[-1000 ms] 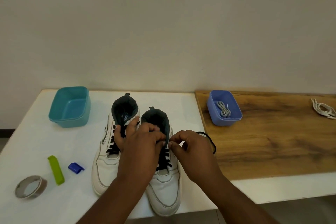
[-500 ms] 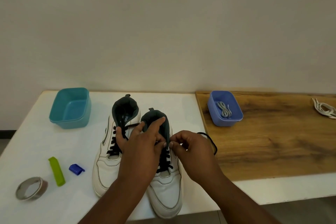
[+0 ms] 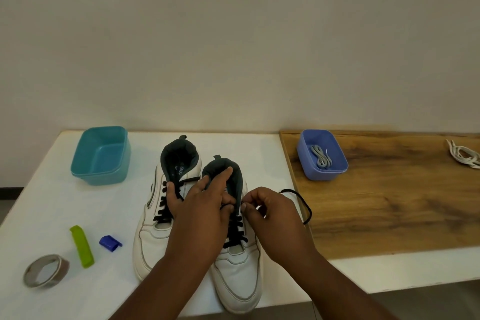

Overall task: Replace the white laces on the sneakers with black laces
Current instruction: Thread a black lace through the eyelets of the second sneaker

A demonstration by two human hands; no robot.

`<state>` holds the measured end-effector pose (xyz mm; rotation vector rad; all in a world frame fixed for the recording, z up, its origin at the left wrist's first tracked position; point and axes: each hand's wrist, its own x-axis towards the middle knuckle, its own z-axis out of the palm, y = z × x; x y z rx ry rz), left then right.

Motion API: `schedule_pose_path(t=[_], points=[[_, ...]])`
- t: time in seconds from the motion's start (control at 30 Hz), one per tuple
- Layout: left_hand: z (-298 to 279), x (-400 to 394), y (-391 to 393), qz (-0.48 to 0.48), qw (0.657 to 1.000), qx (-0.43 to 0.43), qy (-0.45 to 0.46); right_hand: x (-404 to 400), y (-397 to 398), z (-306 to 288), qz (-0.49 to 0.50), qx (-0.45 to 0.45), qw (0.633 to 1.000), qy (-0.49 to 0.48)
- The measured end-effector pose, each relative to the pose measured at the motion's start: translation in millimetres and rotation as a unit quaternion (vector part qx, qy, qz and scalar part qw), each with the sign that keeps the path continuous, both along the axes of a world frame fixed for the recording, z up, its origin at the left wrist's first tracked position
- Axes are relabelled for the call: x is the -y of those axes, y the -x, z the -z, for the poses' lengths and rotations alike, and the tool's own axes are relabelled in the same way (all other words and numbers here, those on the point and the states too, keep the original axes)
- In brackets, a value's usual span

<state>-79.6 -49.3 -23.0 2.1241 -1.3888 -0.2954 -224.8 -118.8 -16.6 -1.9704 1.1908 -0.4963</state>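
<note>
A person works at a white tabletop [image 3: 52, 205] on 2 white high-top sneakers standing side by side, toes toward the camera, both threaded with black laces. The left hand [image 3: 200, 213] lies over the gap between the pair, its fingers mostly extended: the thumb rests on the laced front of the left sneaker [image 3: 153, 218], while the index finger reaches up to the dark collar of the right sneaker [image 3: 239, 267]. That grip is relaxed and apart, closed round nothing that can be seen. The right hand [image 3: 275, 215] sits just beside the right sneaker's upper eyelets, its thumb and forefinger pinched together on the black lace [image 3: 304, 202], whose free end loops out to the right onto the edge of a wooden board [image 3: 389, 202] that covers the right part of the tabletop.

At the back left stands a teal tub [image 3: 101, 156]. Near the front left lie a roll of tape [image 3: 46, 271], a lime-green clip [image 3: 81, 246] and a small blue clip [image 3: 110, 243], each apart from the others. On the board, a blue tub [image 3: 322, 157] holds a bundled grey lace [image 3: 321, 157]. A loose tangle of white laces [image 3: 463, 154] lies at the far right edge of the board, well apart from the sneakers.
</note>
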Motion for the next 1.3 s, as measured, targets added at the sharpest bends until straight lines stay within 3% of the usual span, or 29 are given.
schedule_pose_path(t=[0.33,0.43,0.5,0.53,0.57,0.63,0.73,0.8,0.9,0.97,1.07,1.2,1.3], points=[[-5,-3,1,0.020,0.998,0.038,-0.043,2,3,-11,0.007,0.027,0.999,-0.015],[-11,-7,2,0.040,0.996,0.049,-0.069,4,0,-22,0.079,0.161,0.975,-0.134],[-13,-8,2,0.056,0.993,0.065,-0.077,3,-4,-32,0.122,0.320,0.906,-0.250],[-13,-9,2,0.062,0.992,0.075,-0.083,4,-5,-36,0.146,0.376,0.876,-0.264],[-13,-9,1,0.066,0.990,0.083,-0.091,5,-4,-39,0.167,0.416,0.861,-0.242],[-13,-10,-2,0.064,0.989,0.091,-0.097,7,-1,-45,0.196,0.439,0.872,-0.092],[-14,-10,-3,0.057,0.990,0.087,-0.095,9,9,-54,0.203,0.356,0.891,0.194],[-15,-9,-3,0.055,0.990,0.090,-0.093,11,14,-50,0.166,0.236,0.914,0.285],[-15,-8,-1,0.054,0.990,0.095,-0.093,11,13,-25,0.003,-0.010,0.971,0.237],[-14,-8,0,0.052,0.989,0.098,-0.094,8,9,-6,-0.066,-0.079,0.975,0.196],[-12,-8,-1,0.050,0.990,0.093,-0.089,9,6,0,-0.080,-0.075,0.974,0.196],[-11,-7,-1,0.051,0.989,0.099,-0.095,24,13,-14,-0.019,-0.037,0.972,0.231],[-9,-7,-1,0.053,0.990,0.097,-0.091,22,15,-19,-0.051,-0.070,0.977,0.195]])
